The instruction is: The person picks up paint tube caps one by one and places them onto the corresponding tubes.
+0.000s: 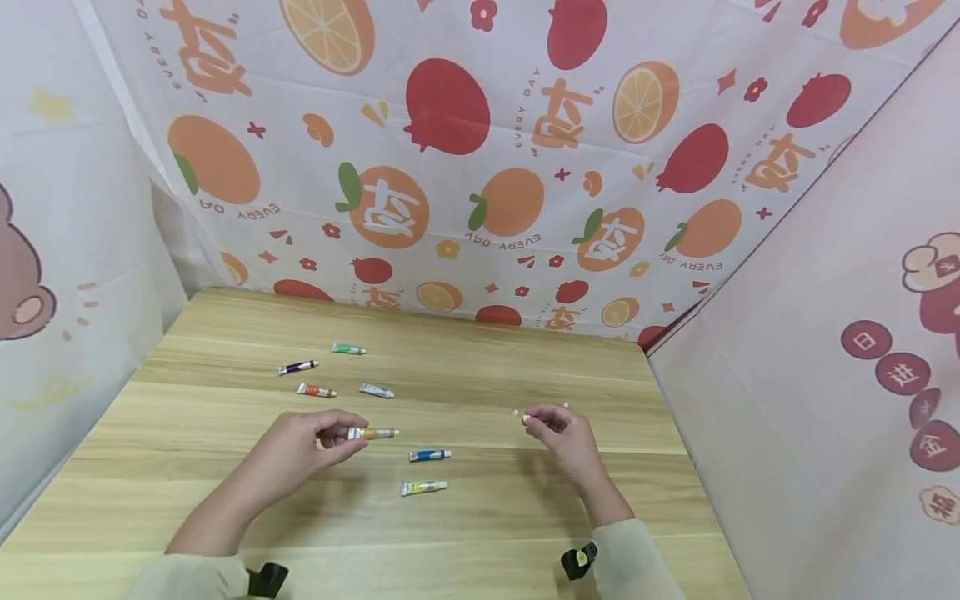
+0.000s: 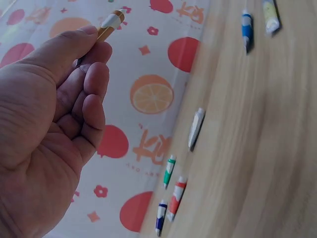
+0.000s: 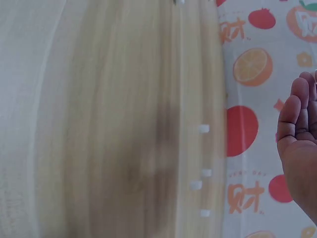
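Table, one, pale wood-grain surface (image 1: 465,367): bears the tubes at left and centre, the white bits at right

Left hand, one, bare (image 1: 303,435): thumb and fingertips pinch the tube named next

Right hand, one, bare (image 1: 564,437): thumb and forefinger brought together, apparently pinching a white bit

Step, as judged: paired handling, tube kept at left while a probable cap is dealt with at right; next move likely calls for a light fingertip release of that bit near its fellows, with no squeeze on the tube

Ochre-and-white slim paint tube (image 1: 377,433): between left thumb and fingers, narrow end projecting past the fingertips towards the right hand

Like tubes, six, lying apart: yellow (image 1: 424,487), blue (image 1: 430,455), red (image 1: 317,390), green (image 1: 348,349), silver-grey (image 1: 377,390), dark violet (image 1: 298,367)

Small white bit (image 1: 527,419): at the right fingertips

Small white blocky pieces (image 3: 204,128), four in the right wrist view: loose on the table
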